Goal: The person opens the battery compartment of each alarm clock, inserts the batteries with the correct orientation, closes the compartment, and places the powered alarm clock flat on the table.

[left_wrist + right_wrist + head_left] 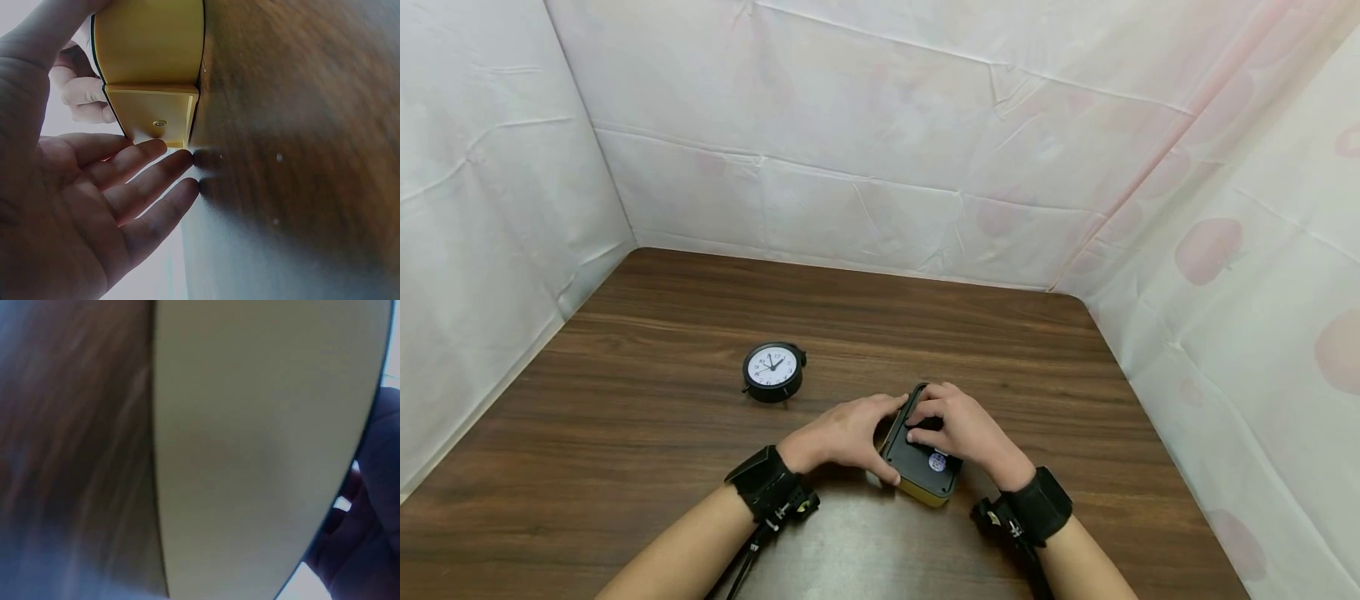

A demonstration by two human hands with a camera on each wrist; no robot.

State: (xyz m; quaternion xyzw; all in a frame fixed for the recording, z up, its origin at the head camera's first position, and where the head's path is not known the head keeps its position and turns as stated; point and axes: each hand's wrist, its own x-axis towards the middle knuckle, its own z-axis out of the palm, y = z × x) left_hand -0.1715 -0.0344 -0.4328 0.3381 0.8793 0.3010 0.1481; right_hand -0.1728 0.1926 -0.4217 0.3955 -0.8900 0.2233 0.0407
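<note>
A box-shaped device (917,467) with yellow sides and a black panel facing up lies on the table; a round sticker (937,462) marks the panel. My left hand (850,433) holds it from the left, thumb at the near end and index finger toward the far end. In the left wrist view, the other fingers (153,206) reach out by its yellow end, where a small screw (159,124) shows. My right hand (958,425) bends over the panel, thumb and index fingertips close together on it. What lies between those fingertips is hidden. The yellow side (250,450) fills the right wrist view.
A small black alarm clock (772,368) with a white dial stands to the left, beyond my left hand. Dark wood-grain tabletop (700,308) surrounds both things. Pale cloth walls (850,125) rise at the back and on both sides. Black straps with cameras sit on both wrists.
</note>
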